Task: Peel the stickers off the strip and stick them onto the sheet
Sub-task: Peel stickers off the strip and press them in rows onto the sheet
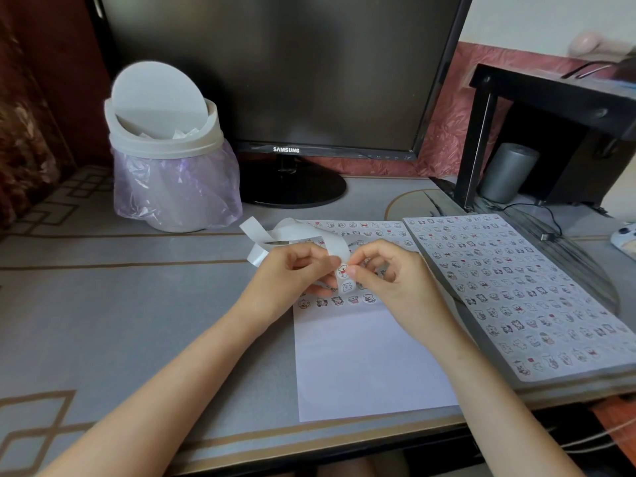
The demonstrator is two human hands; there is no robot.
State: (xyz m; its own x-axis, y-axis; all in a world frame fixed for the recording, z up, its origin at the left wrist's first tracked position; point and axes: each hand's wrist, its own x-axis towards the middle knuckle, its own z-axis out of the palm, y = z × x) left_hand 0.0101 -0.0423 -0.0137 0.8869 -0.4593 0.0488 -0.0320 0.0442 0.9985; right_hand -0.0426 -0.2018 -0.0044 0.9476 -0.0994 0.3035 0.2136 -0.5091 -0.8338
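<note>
the sticker strip [299, 232] is pinched by the left hand [292, 273], its cartoon sticker [342, 270] pinched by the right hand [389, 280].

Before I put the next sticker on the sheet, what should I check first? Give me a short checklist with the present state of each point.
1. The left hand grips the strip: ok.
2. The right hand pinches the sticker at its edge: ok.
3. The sticker is fully free of the strip: cannot tell, the fingers hide it.
4. Bare space on the sheet below the last row: ok.
5. The sheet lies flat on the table: ok.
</note>
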